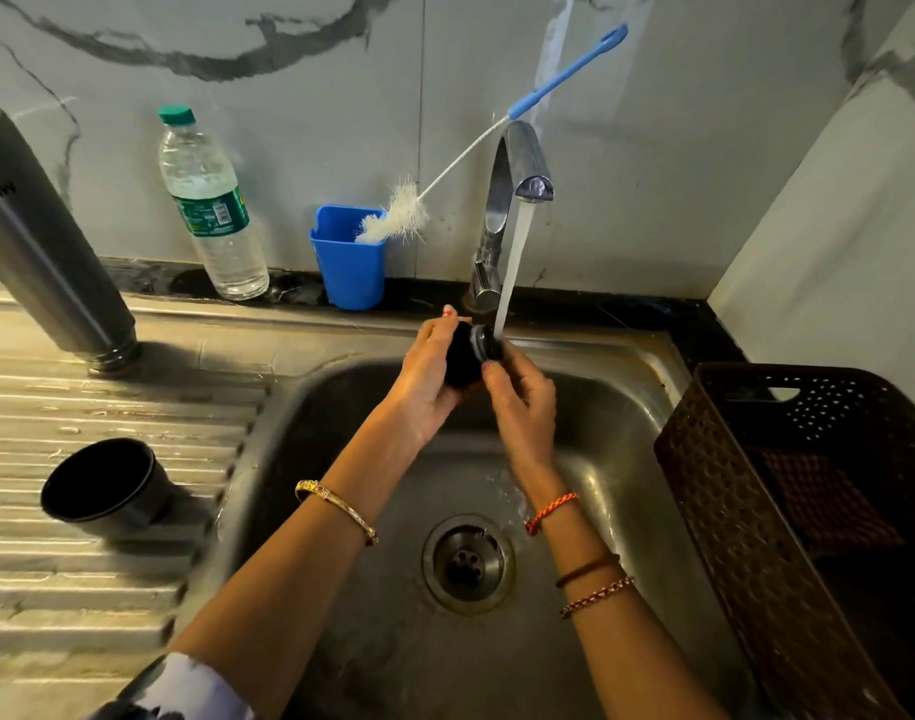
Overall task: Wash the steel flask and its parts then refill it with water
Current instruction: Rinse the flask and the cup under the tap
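My left hand (426, 379) grips a black flask stopper (468, 358) over the sink (574, 459), its threaded end pointing right under the running water from the tap (512, 194). My right hand (523, 402) pinches that threaded end with thumb and fingertips. The steel flask body (44, 252) stands upside down on the draining board at the far left. A black cup lid (107, 485) lies on its side on the ribbed board, its opening facing left.
A blue holder (351, 262) with a long bottle brush (403, 213) stands behind the sink, next to a plastic water bottle (211, 205). A brown perforated basket (808, 511) sits at the sink's right edge. The drain (465, 563) lies below my wrists.
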